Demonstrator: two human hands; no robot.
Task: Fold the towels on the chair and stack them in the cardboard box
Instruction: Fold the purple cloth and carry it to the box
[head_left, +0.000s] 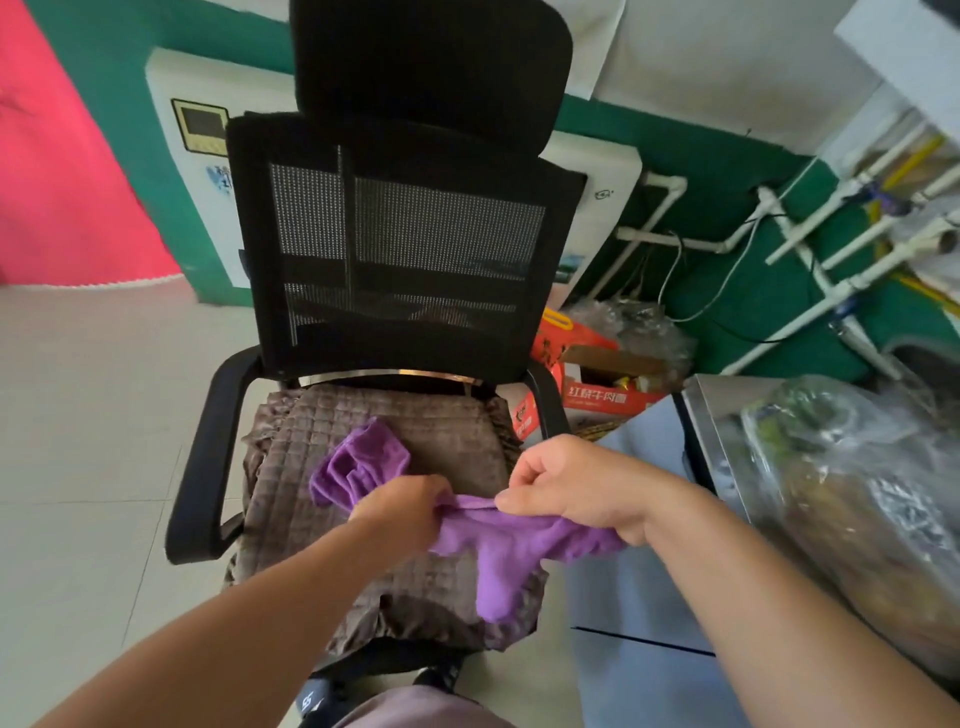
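A purple towel (498, 551) is lifted above the seat of a black mesh office chair (410, 249), which has a brown quilted cushion (395, 431). My left hand (402, 506) grips the towel's top edge near its middle, and bunched cloth hangs behind it to the left. My right hand (576, 483) pinches the same edge further right, with cloth hanging below it. An orange-red cardboard box (587, 384) stands open on the floor to the right of the chair, behind its armrest.
A metal-topped cabinet (706, 415) with plastic-wrapped goods (857, 493) stands at the right. White pipes (810, 249) run along the green wall. A white appliance (192, 156) is behind the chair. Pale tiled floor (88, 415) lies at the left.
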